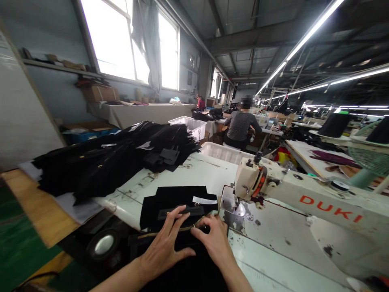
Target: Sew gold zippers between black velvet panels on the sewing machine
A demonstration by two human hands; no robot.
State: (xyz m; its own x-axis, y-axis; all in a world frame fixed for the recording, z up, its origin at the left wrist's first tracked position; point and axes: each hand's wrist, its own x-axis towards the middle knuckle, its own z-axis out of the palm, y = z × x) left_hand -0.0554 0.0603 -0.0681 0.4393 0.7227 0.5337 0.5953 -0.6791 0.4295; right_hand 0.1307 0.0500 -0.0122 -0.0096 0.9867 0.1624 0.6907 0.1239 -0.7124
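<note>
Black fabric (176, 193) lies at the near edge of the sewing table, with a white strip (205, 200) across its upper right. A zipper (148, 235) with gold-coloured teeth runs sideways over the dark cloth. My left hand (165, 241) rests across the zipper and cloth, its fingers spread and thumb apart. Thumb and index finger of my right hand (215, 239) pinch the zipper near its right end. Just beyond that hand stands the head of a sewing machine (249, 176). Dark cloth below the hands hides its own folds.
A large heap of black garment pieces (121, 156) covers the table's left part. White plastic bins (196, 127) stand behind the table. A co-worker (241, 125) sits farther back, facing away. At right is a green fan (369, 150).
</note>
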